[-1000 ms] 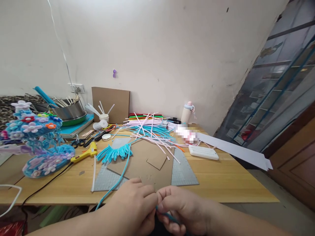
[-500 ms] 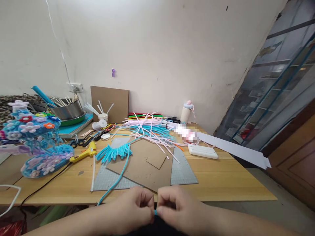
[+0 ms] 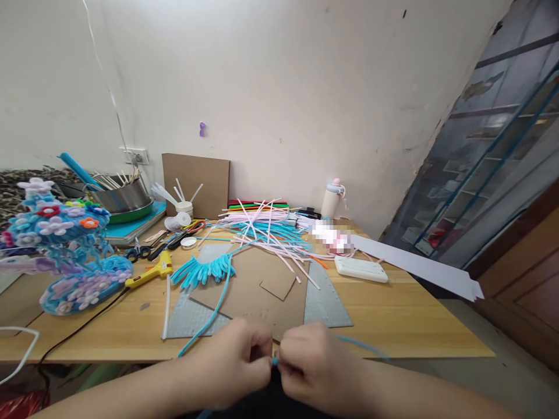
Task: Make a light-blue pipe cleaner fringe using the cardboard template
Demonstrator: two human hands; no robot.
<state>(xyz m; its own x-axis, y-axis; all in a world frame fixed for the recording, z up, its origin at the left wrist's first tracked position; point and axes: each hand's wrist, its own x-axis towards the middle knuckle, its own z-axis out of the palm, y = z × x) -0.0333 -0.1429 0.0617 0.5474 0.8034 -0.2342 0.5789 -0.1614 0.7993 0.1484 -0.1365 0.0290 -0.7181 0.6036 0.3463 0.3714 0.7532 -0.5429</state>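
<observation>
At the table's front edge, my left hand (image 3: 247, 362) and my right hand (image 3: 308, 364) pinch a blue pipe cleaner (image 3: 275, 361), close together. Only a short bit of it shows between the fingers. A blurred blue strand (image 3: 360, 344) sticks out beyond my right hand. Another blue pipe cleaner (image 3: 209, 320) runs from behind my left forearm up to a fringe of looped blue pipe cleaners (image 3: 203, 272). That fringe lies on cardboard (image 3: 262, 317) over a grey cutting mat (image 3: 325, 305).
Loose pink and blue pipe cleaners (image 3: 262, 231) are heaped at the back. A yellow glue gun (image 3: 151, 272), scissors (image 3: 137, 251) and a flower-covered blue craft piece (image 3: 59, 227) sit at left. A white box (image 3: 360, 269) and a bottle (image 3: 332, 199) stand right.
Both hands have risen slightly, still pinching the blue pipe cleaner. A blurred blue strand now shows to the right of my right hand. The view has shifted a little.
</observation>
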